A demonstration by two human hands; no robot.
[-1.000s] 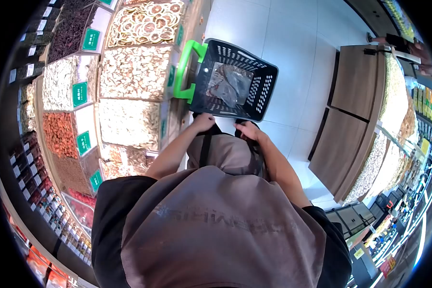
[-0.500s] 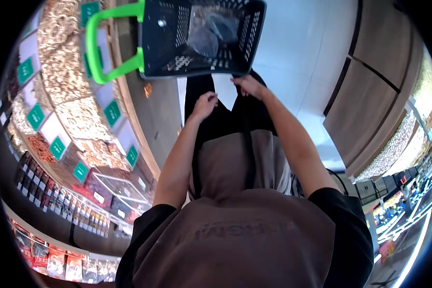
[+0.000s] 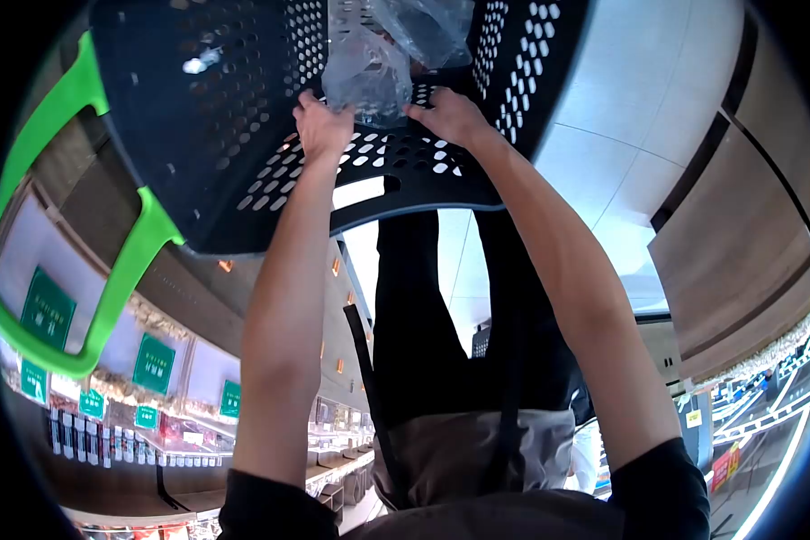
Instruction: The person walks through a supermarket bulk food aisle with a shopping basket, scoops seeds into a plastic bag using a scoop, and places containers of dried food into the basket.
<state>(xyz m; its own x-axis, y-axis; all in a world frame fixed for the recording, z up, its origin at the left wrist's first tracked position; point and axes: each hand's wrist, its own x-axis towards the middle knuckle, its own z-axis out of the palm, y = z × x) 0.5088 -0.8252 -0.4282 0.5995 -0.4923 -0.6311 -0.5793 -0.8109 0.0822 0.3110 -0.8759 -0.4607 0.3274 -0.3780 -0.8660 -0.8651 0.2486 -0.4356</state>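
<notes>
A black shopping basket (image 3: 234,202) with perforated walls fills the top of the head view, its open side facing me. Inside lie clear plastic bags (image 3: 366,76), their contents hard to make out. Both of my hands reach over the near rim into the basket. My left hand (image 3: 324,128) is at the lower left of the nearer bag, thumb and fingers apart. On the bag's right side is my right hand (image 3: 452,117), its thumb tip at the plastic and its fingers spread. Neither hand visibly grips the bag.
The basket's green handle (image 3: 121,288) hangs out to the left. Beyond it runs a shelf of loose dry goods with green price signs (image 3: 155,362). A brown wooden cabinet (image 3: 738,243) stands to the right, beside pale floor tiles (image 3: 621,184).
Both hands have moved forward from in front of my legs into the basket and opened out. The basket now appears much closer and larger as I lean over it.
</notes>
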